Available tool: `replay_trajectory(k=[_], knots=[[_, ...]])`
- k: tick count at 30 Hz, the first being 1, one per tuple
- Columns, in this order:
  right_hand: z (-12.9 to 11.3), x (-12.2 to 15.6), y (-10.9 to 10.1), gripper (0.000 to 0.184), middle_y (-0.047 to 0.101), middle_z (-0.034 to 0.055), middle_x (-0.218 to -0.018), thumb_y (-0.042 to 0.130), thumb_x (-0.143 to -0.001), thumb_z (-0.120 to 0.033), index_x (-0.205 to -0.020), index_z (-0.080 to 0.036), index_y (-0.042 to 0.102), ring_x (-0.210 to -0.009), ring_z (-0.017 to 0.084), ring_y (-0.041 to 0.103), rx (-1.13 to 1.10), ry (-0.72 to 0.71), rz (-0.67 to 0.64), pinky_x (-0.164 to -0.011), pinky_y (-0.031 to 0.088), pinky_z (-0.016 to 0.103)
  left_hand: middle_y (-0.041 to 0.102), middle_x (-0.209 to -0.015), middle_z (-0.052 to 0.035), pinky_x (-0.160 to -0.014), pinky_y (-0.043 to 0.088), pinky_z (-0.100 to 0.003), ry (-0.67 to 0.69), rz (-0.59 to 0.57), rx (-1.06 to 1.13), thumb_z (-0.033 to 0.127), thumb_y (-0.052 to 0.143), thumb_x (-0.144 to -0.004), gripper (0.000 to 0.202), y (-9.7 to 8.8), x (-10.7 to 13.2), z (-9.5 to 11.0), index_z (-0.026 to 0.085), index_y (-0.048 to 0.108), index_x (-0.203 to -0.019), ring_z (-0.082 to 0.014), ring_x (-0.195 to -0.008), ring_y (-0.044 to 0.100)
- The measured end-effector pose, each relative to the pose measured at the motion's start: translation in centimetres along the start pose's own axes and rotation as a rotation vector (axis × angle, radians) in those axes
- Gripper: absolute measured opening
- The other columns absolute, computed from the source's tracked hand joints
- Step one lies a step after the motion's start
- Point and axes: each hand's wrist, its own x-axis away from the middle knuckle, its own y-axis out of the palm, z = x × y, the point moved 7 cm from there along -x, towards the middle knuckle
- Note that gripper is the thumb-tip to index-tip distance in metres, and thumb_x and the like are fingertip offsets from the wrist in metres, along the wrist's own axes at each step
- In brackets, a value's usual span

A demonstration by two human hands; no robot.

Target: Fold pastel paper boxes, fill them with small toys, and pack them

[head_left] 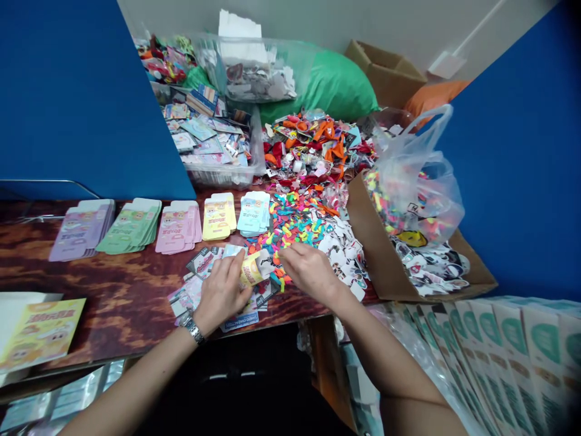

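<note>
The left grip clasped a yellow box above cards on the bench, its mouth tilted rightward, likely for easy access; the right grip hovered beside it, fingers bunched; whether they held anything, I couldn't tell.

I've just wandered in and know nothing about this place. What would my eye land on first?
Probably the heap of tiny, brightly coloured pieces near the middle of the view. Just below it, the left hand holds a small yellow box, with the right hand close by. Next you might notice the row of pastel carton stacks to the left, and the bulging green bag at the back.
</note>
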Motion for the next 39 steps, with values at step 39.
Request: replay_trajectory(k=[39], knots=[[-0.9,1.5,-0.5,0.029,0.065,0.0090,-0.117,0.051,-0.094,-0.018,-0.121,-0.023,0.060,-0.108,0.020,0.060,-0.564,0.003,0.285,-0.094,0.050,0.036,0.055,-0.121,-0.0139,-0.094,0.047,-0.044,-0.026,0.055,0.313,0.031,0.064,-0.080,0.083,0.2,-0.1,0.1,0.019,0.019,-0.149,-0.0293,-0.110,0.054]])
